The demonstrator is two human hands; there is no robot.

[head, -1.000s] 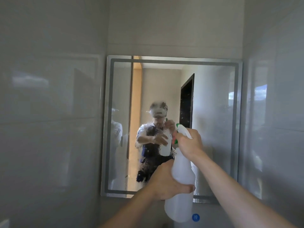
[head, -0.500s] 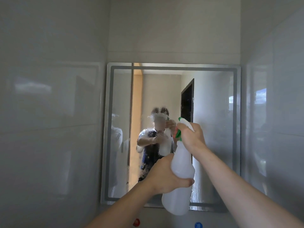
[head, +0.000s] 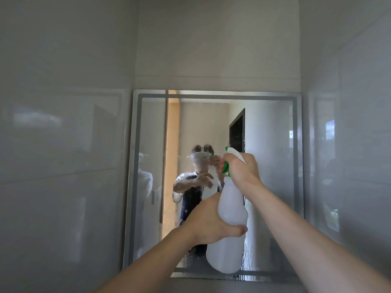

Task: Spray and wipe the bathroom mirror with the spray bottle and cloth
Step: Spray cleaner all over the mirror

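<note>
We see a translucent matt plastic spray bottle before the wet, streaked glass mirror; glossy tiles flank the mirror.

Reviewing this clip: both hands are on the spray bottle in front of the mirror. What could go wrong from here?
1. Liquid already runs down the mirror in streaks to its lower edge; more spraying may send drips off the glass before wiping.
2. Both the left hand and right hand grip the spray bottle, and no cloth is in view, so wiping may be delayed.
3. Wetting sits mostly in the middle; the sides may get missed.
</note>
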